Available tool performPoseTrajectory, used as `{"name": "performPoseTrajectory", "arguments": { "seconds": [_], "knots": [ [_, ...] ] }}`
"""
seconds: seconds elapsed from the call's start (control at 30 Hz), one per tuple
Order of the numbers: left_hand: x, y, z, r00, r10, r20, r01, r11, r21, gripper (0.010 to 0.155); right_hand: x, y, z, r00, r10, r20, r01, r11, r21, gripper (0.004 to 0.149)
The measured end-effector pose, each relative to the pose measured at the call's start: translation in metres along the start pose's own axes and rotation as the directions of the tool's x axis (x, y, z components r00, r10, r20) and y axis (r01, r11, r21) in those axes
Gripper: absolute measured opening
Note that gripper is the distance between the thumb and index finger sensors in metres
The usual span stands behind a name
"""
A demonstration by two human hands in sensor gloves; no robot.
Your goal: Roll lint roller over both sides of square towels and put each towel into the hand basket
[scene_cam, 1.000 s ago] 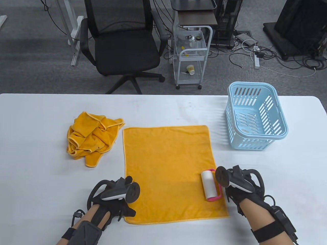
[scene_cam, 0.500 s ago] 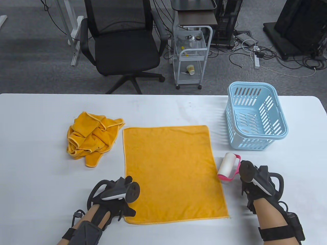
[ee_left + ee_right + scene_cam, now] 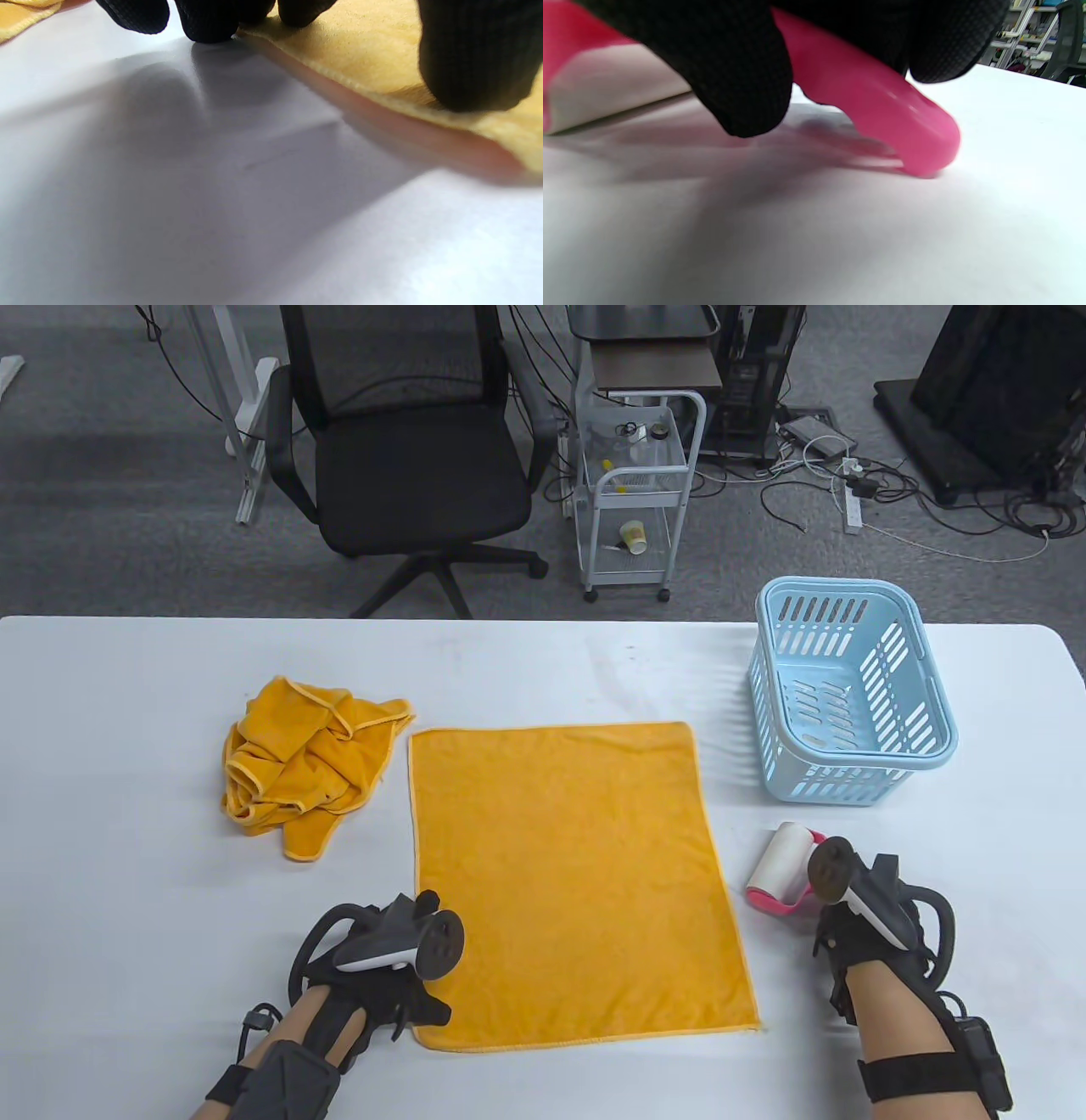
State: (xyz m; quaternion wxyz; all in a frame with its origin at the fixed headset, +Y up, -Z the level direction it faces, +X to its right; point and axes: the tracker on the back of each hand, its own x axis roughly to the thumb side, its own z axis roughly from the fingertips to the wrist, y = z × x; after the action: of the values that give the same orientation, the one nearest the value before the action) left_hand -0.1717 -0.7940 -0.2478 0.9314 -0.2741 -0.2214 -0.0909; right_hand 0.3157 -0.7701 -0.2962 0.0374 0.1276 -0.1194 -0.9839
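Setting lint roller (image 3: 785,865) on surface (image 3: 127,814) lower right, off flat towel (image 3: 568,882); right hand (image 3: 857,920) curled on pink handle. Left hand (image 3: 382,976) fingertips (image 3: 212,21) pressing towel's lower-left corner. Basket (image 3: 853,691) upper right empty, crumpled towel (image 3: 301,763) left untouched. Early; flip likely next.

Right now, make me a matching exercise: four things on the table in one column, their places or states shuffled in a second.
Things:
1. flat towel
2. crumpled towel
3. basket
4. lint roller

Places or states:
A. held by the right hand, on the bare table
B. empty, far right
C. bunched in a heap, left
D. spread out in the middle, near corner under the left hand

Pairs: 1-D, 2-C, 3-B, 4-A
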Motion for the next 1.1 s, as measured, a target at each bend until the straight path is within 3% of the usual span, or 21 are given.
{"name": "performPoseTrajectory", "arguments": {
  "seconds": [0.07,0.27,0.37,0.57,0.77,0.93,1.1],
  "knots": [
    [0.0,0.0,0.0,1.0,0.0,0.001,0.0,1.0,0.0,0.101,0.0,-0.01,0.004,1.0,0.003,0.004,-0.003,1.0,0.007,0.078],
    [0.0,0.0,0.0,1.0,-0.008,0.002,0.008,1.0,0.0,0.101,0.029,-0.057,0.028,0.996,0.07,0.049,-0.057,0.97,-0.236,0.077],
    [0.0,0.0,0.0,1.0,-0.011,0.002,0.011,1.0,-0.001,0.101,0.07,-0.075,0.042,0.966,0.085,0.245,-0.013,0.959,-0.282,0.079],
    [0.0,0.0,0.0,1.0,-0.01,0.004,0.01,1.0,-0.001,0.101,0.149,-0.085,0.039,0.86,0.011,0.511,0.028,0.997,-0.068,0.089],
    [0.0,0.0,0.0,1.0,-0.007,0.005,0.007,1.0,-0.002,0.101,0.216,-0.057,0.02,0.826,-0.065,0.561,-0.017,0.99,0.139,0.096],
    [-0.001,0.0,0.0,1.0,0.0,0.013,0.0,1.0,-0.007,0.101,0.246,-0.024,0.007,0.829,0.007,0.56,-0.149,0.967,0.208,0.1],
    [-0.003,-0.001,0.0,1.0,0.006,0.031,-0.005,1.0,-0.013,0.105,0.246,-0.005,-0.006,0.844,-0.014,0.537,-0.177,0.936,0.303,0.102]
  ]
}}
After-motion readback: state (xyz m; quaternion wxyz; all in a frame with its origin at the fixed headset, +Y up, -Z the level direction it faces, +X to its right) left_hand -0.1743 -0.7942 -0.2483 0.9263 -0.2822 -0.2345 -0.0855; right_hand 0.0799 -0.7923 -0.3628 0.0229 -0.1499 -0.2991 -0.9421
